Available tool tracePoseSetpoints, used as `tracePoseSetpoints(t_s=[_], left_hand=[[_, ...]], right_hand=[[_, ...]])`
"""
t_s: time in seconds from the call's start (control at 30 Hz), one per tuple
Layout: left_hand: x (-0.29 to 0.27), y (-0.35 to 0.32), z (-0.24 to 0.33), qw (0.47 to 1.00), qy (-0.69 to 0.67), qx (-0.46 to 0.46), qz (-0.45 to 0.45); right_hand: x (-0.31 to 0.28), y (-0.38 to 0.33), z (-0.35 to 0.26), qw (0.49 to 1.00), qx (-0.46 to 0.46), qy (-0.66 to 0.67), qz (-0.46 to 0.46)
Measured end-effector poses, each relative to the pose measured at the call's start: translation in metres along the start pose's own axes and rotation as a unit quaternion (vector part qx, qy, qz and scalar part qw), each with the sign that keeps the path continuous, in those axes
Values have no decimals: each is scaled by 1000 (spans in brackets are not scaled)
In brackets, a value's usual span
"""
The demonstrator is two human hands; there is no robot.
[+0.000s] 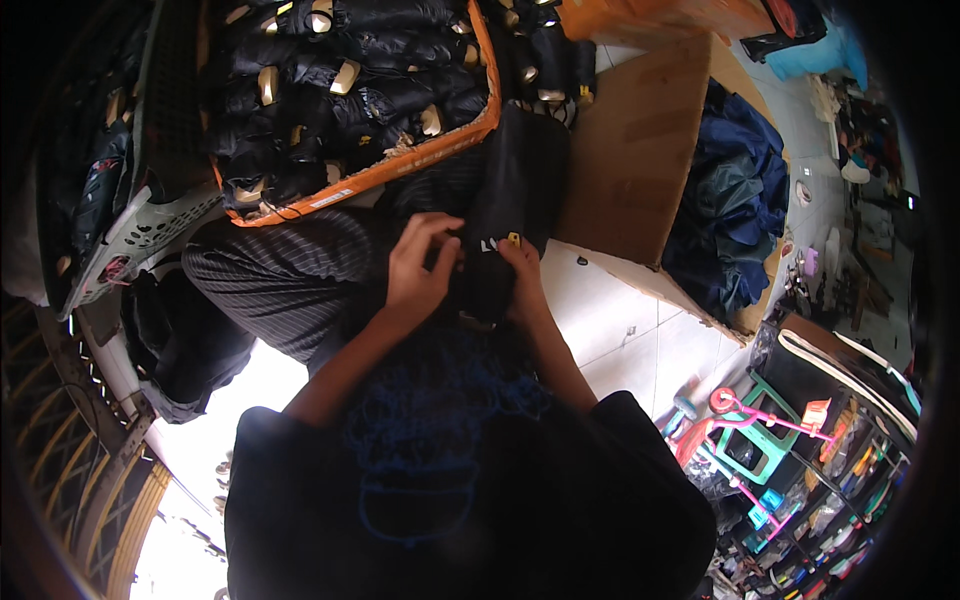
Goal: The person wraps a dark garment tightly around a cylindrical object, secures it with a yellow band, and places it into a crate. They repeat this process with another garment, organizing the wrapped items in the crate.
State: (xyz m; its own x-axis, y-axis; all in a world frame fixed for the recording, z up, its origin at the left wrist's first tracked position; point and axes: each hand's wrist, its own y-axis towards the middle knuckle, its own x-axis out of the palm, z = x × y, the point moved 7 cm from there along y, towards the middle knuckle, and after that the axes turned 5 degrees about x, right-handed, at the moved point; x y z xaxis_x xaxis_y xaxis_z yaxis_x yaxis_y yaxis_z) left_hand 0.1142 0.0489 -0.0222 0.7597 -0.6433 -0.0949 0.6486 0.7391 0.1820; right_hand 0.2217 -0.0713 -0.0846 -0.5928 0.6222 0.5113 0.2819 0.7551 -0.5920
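Note:
A long black fabric piece (497, 190) with a small white and yellow print lies across my lap, running away from me. My right hand (524, 275) is closed on its near end, with the thumb over the cloth beside the print. Just left of it, my left hand (418, 268) is half curled, thumb and forefinger apart, with nothing visible between them. The dark cloth hides the fingertips in part. Beyond my knee stands an orange crate (490, 65) packed with black rolled fabric bundles (390, 95) that show pale tan ends.
An open cardboard box (630, 150) with dark blue fabric (740, 190) stands at the right on a tiled floor (625, 345). A grey perforated basket (135, 250) is at the left. A green plastic stool (765, 440) and a pink scooter-like toy (720, 425) lie at the lower right.

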Motion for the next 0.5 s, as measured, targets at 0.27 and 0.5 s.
tracePoseSetpoints(t_s=[0.27,0.5], left_hand=[[-34,0,17,1000,24,1,4],[-43,-18,28,982,145,109,57]], right_hand=[[51,2,16,994,17,101,-49],[51,-18,18,994,64,-74,38]])
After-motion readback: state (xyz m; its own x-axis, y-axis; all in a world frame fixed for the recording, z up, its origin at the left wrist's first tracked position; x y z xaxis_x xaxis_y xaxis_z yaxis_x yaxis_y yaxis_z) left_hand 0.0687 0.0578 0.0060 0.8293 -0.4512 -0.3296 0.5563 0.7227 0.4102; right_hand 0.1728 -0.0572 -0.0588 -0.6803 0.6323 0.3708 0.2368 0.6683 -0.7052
